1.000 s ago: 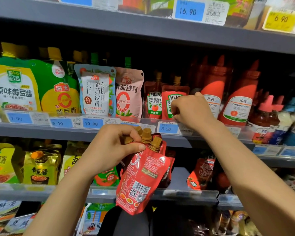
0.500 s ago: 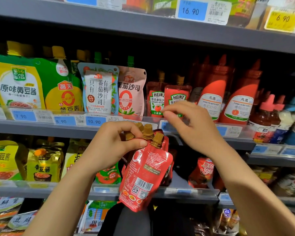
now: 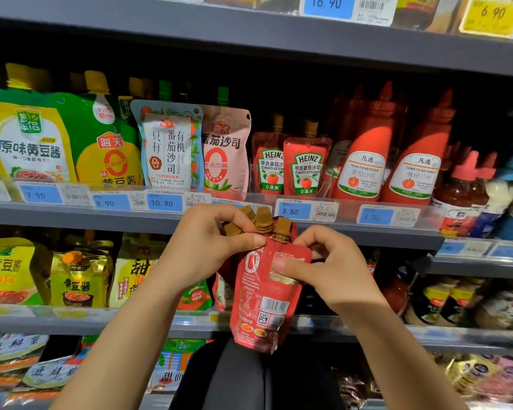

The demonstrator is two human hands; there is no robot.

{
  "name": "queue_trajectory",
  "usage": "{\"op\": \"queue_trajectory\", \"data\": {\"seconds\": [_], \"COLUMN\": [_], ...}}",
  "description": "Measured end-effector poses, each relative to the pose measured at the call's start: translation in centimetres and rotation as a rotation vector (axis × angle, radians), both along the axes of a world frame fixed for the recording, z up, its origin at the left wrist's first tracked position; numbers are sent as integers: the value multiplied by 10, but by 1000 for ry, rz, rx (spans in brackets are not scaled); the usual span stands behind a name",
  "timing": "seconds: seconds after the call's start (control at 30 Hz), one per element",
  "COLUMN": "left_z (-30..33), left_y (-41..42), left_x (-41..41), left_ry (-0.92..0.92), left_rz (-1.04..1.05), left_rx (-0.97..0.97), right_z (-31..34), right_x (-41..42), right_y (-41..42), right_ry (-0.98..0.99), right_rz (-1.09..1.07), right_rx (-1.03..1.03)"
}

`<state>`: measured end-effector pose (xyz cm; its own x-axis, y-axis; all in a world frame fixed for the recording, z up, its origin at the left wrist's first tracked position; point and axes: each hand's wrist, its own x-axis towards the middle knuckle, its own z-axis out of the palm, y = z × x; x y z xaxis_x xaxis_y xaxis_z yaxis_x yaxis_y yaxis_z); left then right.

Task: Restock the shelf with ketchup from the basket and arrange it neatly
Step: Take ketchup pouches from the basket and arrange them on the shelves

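Note:
My left hand [image 3: 203, 247] grips a bunch of red ketchup pouches [image 3: 261, 294] by their tops, just under the brown caps, in front of the shelf edge. My right hand [image 3: 323, 267] pinches the upper part of the front pouch, thumb on its face. On the shelf [image 3: 323, 232] above stand two Heinz ketchup pouches [image 3: 305, 167], side by side behind the 3.50 price tag [image 3: 292, 211]. The basket is hidden from view.
Tall red ketchup bottles [image 3: 365, 161] stand right of the Heinz pouches; pink and white tomato sauce bags [image 3: 225, 149] stand to the left. A clear plastic rail runs along the shelf front. Lower shelves hold sauce packs. A dark shape sits below my hands.
My right hand came down from the Heinz pouches on the shelf and took hold of the front pouch in my left hand's bunch. The left hand stayed roughly in place.

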<state>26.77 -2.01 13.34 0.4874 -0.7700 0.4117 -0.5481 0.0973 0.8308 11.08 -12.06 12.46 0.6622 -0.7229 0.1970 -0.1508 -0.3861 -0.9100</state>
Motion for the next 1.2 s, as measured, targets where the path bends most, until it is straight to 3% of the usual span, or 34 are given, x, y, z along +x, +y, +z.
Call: {"op": "queue_trajectory", "data": {"seconds": [0.37, 0.43, 0.6, 0.77, 0.9, 1.07, 1.2], "left_z": [-6, -8, -5, -2, -1, 0, 0], "left_y": [13, 15, 17, 19, 22, 16, 13], "left_x": [19, 19, 18, 17, 20, 23, 21], "left_ry": [199, 220, 232, 212, 175, 154, 141], "left_rz": [59, 70, 77, 60, 41, 31, 22], "left_rx": [85, 82, 77, 63, 65, 75, 72], "right_z": [13, 29, 79, 95, 86, 106, 108], "right_x": [-11, -12, 17, 74, 87, 63, 53], "right_y": [-16, -19, -41, -66, -75, -89, -97], "right_ry": [-204, -269, -310, -118, -82, 167, 354], "right_rz": [70, 6, -455, -636, -438, -11, 51], "right_rx": [304, 141, -640, -745, -738, -584, -647]}}
